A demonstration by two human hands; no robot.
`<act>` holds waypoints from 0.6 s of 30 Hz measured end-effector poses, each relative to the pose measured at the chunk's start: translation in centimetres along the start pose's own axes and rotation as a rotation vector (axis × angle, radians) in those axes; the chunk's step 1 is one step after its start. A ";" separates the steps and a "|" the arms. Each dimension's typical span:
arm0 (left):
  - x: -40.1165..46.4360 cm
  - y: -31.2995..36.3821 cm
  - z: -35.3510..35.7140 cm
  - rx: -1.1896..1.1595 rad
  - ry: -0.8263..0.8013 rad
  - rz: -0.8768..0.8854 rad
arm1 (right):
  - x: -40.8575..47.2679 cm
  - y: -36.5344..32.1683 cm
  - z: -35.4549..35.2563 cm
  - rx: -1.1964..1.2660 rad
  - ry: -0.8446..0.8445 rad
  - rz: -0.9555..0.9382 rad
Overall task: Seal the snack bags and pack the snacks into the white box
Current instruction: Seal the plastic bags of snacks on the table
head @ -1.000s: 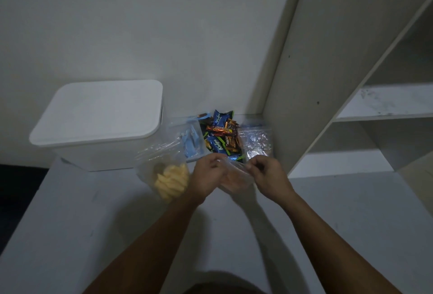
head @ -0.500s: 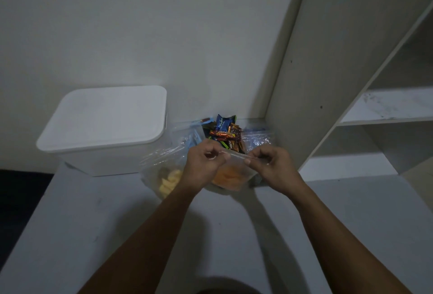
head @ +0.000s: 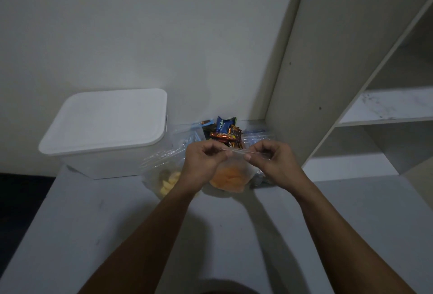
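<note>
At centre: left hand (head: 203, 162), right hand (head: 271, 160) fingers pinch orange-snack bag (head: 230, 176) zip strip; sealing underway. White box (head: 105, 134), ten o'clock, lidded; packing unstarted.

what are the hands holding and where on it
Both the left hand and right hand pinch the top strip of the clear bag of orange snacks.

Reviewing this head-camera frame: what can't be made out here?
- White box: the lid hides its inside.
- Bag of orange snacks: whether its strip is sealed; the left hand and right hand pinch it.
- Clear bag behind the right hand: contents too dark.
- Candy wrappers: print too small.
</note>
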State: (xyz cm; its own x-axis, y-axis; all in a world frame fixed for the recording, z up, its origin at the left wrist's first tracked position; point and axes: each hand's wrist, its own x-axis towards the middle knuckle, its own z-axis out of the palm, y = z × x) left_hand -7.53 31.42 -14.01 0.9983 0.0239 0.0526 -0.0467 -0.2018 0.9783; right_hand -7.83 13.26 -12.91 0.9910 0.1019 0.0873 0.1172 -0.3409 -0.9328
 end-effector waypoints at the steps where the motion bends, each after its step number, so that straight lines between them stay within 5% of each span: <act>1: 0.0 0.0 0.0 -0.007 0.003 0.001 | 0.0 0.0 0.0 -0.005 0.005 -0.006; 18: -0.4 0.4 0.8 0.008 0.081 -0.054 | 0.5 0.1 0.2 0.000 0.055 0.046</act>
State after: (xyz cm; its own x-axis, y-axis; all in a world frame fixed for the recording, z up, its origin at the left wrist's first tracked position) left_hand -7.95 30.54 -13.82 0.9933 0.1142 0.0159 0.0079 -0.2054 0.9787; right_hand -7.35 13.43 -13.01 0.9974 0.0346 0.0637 0.0717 -0.3439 -0.9363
